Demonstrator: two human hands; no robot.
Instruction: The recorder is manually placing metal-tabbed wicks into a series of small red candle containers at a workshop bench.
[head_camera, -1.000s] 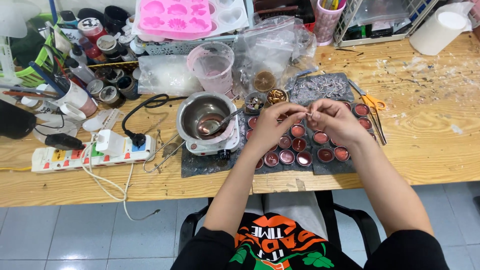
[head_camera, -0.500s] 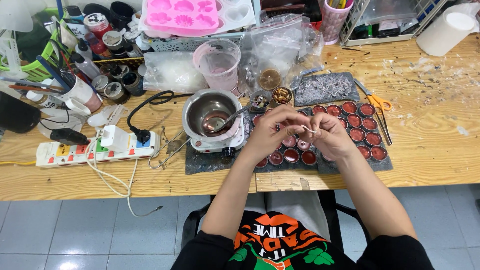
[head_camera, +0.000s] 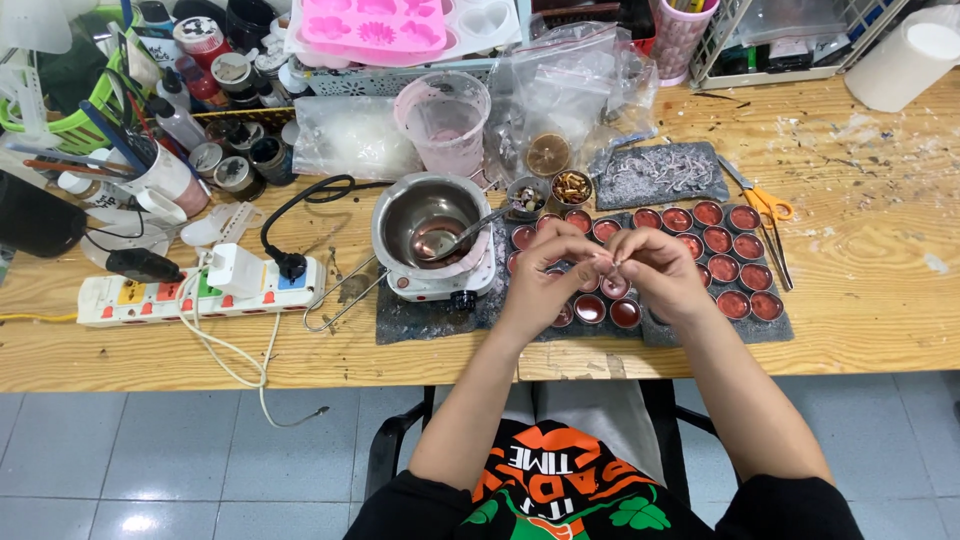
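Both hands, left hand (head_camera: 545, 275) and right hand (head_camera: 655, 270), meet fingertip to fingertip, pinching a small pale wick-like piece (head_camera: 607, 262) above the red-filled tins (head_camera: 720, 240). Hold it steady, centred over one tin; avoid the melting pot (head_camera: 430, 235) beyond the left hand.

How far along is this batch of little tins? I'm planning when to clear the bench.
Done: the small round tins on the dark mat already hold reddish fill. In hand: left hand and right hand meet above the tins, pinching something too small to make out. Left: the melting pot holds some liquid and a spoon.
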